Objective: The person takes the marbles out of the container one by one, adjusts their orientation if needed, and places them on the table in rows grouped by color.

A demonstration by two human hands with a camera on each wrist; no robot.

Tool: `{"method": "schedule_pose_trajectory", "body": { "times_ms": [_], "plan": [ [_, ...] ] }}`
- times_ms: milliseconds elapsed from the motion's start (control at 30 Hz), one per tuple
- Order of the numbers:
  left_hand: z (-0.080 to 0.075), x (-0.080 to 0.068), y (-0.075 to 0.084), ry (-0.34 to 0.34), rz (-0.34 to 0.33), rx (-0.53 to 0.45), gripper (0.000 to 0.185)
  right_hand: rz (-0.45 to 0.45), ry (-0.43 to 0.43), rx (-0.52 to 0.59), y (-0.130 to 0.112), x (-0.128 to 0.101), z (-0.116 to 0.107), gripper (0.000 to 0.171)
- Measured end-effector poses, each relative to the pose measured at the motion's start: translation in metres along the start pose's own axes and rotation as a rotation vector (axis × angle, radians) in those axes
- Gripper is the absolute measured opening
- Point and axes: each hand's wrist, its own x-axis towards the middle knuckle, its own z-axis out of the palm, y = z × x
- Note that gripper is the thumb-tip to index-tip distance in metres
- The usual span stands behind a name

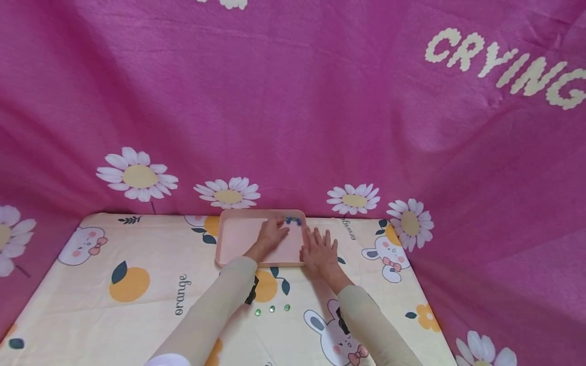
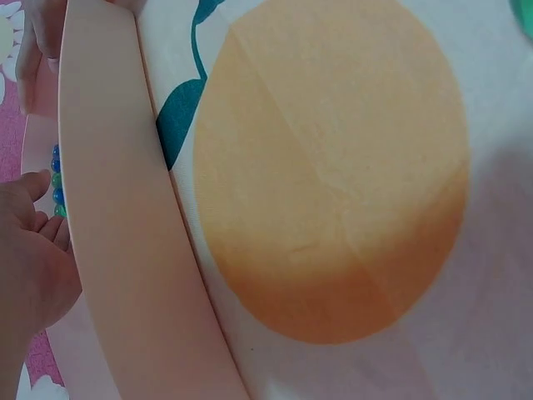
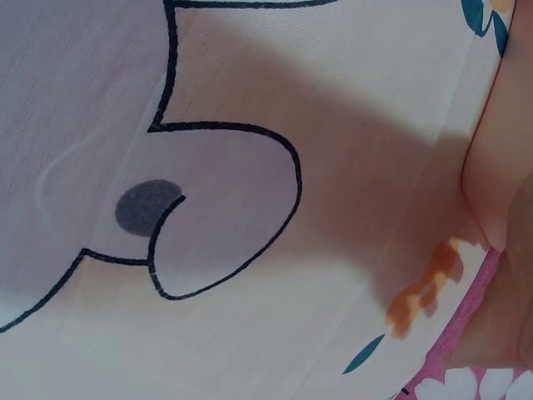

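Note:
A shallow pink tray (image 1: 238,239) lies at the far middle of the printed cloth. My left hand (image 1: 273,233) rests inside it, fingers reaching toward a small cluster of blue and green beads (image 1: 293,221) in the tray's far right corner. In the left wrist view the tray's rim (image 2: 125,250) runs past my left hand (image 2: 33,267), with the beads (image 2: 57,179) just beyond the fingertips. My right hand (image 1: 320,250) lies flat on the cloth against the tray's right side, fingers spread. Three green beads (image 1: 272,308) sit on the cloth near my forearms.
The cream cloth (image 1: 137,305) with orange and bunny prints covers the surface. A pink daisy-print sheet (image 1: 293,101) hangs behind and drapes down on both sides. The right wrist view shows only the bunny print (image 3: 208,208) and a skin-coloured edge at the right.

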Motion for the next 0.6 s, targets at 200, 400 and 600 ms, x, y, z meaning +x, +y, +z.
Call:
{"method": "schedule_pose_trajectory", "body": {
  "times_ms": [200,400,600],
  "plan": [
    [0.001,0.0,0.004,-0.007,0.01,0.006,0.044,0.003,-0.002,-0.017,0.0,0.0,-0.002,0.064],
    [0.002,0.005,0.005,-0.015,-0.004,0.029,0.043,0.006,-0.01,-0.017,0.001,-0.001,-0.003,0.064],
    [0.003,0.012,0.003,0.005,0.016,0.039,0.04,0.006,-0.016,-0.001,0.0,0.0,-0.001,0.064]
  ]
}}
